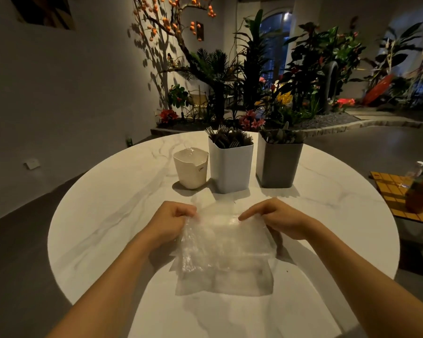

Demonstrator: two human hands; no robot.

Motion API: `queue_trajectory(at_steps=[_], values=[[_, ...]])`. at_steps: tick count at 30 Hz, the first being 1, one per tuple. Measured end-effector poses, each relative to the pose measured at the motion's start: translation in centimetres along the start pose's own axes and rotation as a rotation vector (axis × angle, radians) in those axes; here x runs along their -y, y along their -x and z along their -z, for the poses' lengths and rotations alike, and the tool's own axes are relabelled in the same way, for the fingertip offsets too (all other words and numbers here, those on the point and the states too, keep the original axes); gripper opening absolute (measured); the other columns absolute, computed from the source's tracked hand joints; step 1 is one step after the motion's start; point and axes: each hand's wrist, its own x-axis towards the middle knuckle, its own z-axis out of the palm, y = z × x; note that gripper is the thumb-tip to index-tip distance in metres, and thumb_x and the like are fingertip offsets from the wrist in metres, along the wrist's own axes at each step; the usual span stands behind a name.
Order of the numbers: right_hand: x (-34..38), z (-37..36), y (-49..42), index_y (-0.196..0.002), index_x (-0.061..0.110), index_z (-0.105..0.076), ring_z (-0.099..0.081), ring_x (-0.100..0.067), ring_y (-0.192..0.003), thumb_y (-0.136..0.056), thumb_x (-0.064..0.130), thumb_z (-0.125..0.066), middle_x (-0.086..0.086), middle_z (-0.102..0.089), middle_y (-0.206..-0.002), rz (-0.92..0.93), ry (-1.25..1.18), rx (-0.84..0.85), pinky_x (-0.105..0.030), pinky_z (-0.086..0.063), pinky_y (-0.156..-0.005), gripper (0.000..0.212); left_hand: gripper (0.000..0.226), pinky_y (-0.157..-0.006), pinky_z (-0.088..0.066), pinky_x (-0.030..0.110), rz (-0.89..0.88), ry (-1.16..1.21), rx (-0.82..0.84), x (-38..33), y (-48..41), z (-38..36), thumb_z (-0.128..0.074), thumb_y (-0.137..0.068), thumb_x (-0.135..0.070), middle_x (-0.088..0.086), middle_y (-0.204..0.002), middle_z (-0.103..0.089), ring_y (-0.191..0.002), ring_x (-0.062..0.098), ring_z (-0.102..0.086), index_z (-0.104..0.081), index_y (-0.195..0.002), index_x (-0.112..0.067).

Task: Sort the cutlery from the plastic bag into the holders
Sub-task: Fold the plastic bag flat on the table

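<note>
On the round white table (103,215), both hands hold the clear plastic bag (225,250) by its top edge. Left hand (171,223) pinches the left corner; right hand (281,220) curls on the right. Behind stand 3 holders: cream cup (191,172), white holder (230,167) with forks, grey holder (277,164).

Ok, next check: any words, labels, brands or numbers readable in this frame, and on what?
Cream holder: a small dark printed mark near its rim, too small and blurred to read.
Nothing readable on the white holder, grey holder or plastic bag.
</note>
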Motion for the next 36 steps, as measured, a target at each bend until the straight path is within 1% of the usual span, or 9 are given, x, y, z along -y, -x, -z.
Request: queue_trajectory(at_steps=[2,6,10,13,15,17,20,23,36], values=[[1.0,0.4,0.0,-0.108,0.034,-0.073,-0.058,-0.020,-0.119,-0.085,-0.024,-0.041,0.006,-0.063,-0.127,-0.007,0.036,0.030,-0.039,-0.057,-0.094,0.070,0.039,-0.098,-0.053,0.022,-0.008,-0.107,0.055,-0.4,-0.4,0.4,-0.066,-0.092,0.007,-0.020,-0.110,-0.073,-0.107,-0.006,-0.064,-0.080,-0.098,-0.029],[4.1,1.0,0.1,-0.122,0.019,-0.068,-0.049,-0.019,-0.133,-0.087,-0.021,-0.037,-0.001,-0.058,-0.139,0.144,0.196,-0.172,-0.035,-0.042,-0.105,0.062,0.065,-0.113,-0.040,0.047,0.034,-0.099,0.079,-3.1,-1.4,2.8,-0.070,-0.083,0.011,-0.006,-0.139,-0.058,-0.134,0.015,-0.043,-0.065,-0.131,-0.031],[5.6,-1.9,0.2,-0.136,0.025,-0.059,-0.049,-0.007,-0.124,-0.106,0.024,-0.048,0.007,-0.055,-0.139,0.253,0.480,0.010,-0.029,-0.039,-0.100,0.032,0.068,-0.092,-0.042,0.034,0.135,-0.083,0.109,-5.8,-1.9,3.9,-0.058,-0.083,0.019,-0.003,-0.131,-0.055,-0.125,0.020,-0.047,-0.060,-0.136,-0.025],[4.6,-5.8,-0.8,-0.114,0.032,-0.065,-0.056,-0.016,-0.108,-0.106,0.040,-0.042,0.002,-0.062,-0.120,0.251,0.630,0.061,-0.039,-0.048,-0.096,0.025,0.053,-0.096,-0.041,0.030,-0.006,-0.238,-0.142,-6.5,-1.6,2.2,-0.047,-0.094,0.007,0.001,-0.139,-0.057,-0.131,0.020,-0.051,-0.059,-0.138,-0.019],[3.7,-7.8,-1.6,-0.124,0.038,-0.059,-0.052,-0.024,-0.116,-0.103,0.047,-0.042,-0.002,-0.056,-0.131,0.151,0.812,0.038,-0.051,-0.045,-0.101,0.029,0.039,-0.101,-0.037,0.023,-0.154,-0.330,-0.158,-6.3,-0.7,0.1,-0.048,-0.103,-0.010,0.002,-0.144,-0.057,-0.128,0.016,-0.052,-0.057,-0.141,-0.017],[2.6,-9.2,-1.9,-0.148,0.039,-0.039,-0.036,-0.030,-0.138,-0.100,0.052,-0.048,-0.002,-0.039,-0.153,0.073,0.968,0.035,-0.059,-0.034,-0.113,0.050,0.044,-0.111,-0.031,0.024,-0.176,-0.458,-0.014,-4.9,0.3,-2.4,-0.043,-0.108,-0.028,-0.001,-0.156,-0.045,-0.139,0.015,-0.043,-0.045,-0.150,-0.019],[1.3,-10.4,-1.2,-0.157,0.039,-0.017,-0.001,-0.031,-0.155,-0.102,0.057,-0.038,0.003,-0.010,-0.168,0.037,0.957,-0.044,-0.065,-0.002,-0.119,0.061,0.054,-0.127,-0.008,0.045,-0.052,-0.746,0.161,-1.7,1.5,-4.1,-0.023,-0.111,-0.040,-0.006,-0.171,-0.012,-0.157,0.015,-0.005,-0.019,-0.162,-0.024],[0.3,-10.8,-1.3,-0.158,0.045,-0.003,0.009,-0.028,-0.155,-0.103,0.063,-0.013,0.004,0.000,-0.170,0.003,0.927,-0.149,-0.062,0.011,-0.119,0.059,0.056,-0.126,0.000,0.047,-0.024,-0.858,0.215,0.3,2.3,-4.0,-0.016,-0.111,-0.042,-0.010,-0.171,0.002,-0.157,0.014,0.008,-0.004,-0.163,-0.026],[0.9,-10.1,-2.2,-0.156,0.047,0.010,0.021,-0.026,-0.153,-0.101,0.064,-0.007,0.005,0.017,-0.168,-0.052,0.925,-0.063,-0.059,0.016,-0.118,0.060,0.061,-0.123,0.009,0.059,0.001,-1.107,0.270,0.8,1.1,-3.5,-0.006,-0.108,-0.046,-0.009,-0.168,0.023,-0.154,0.017,0.024,0.016,-0.161,-0.025]])
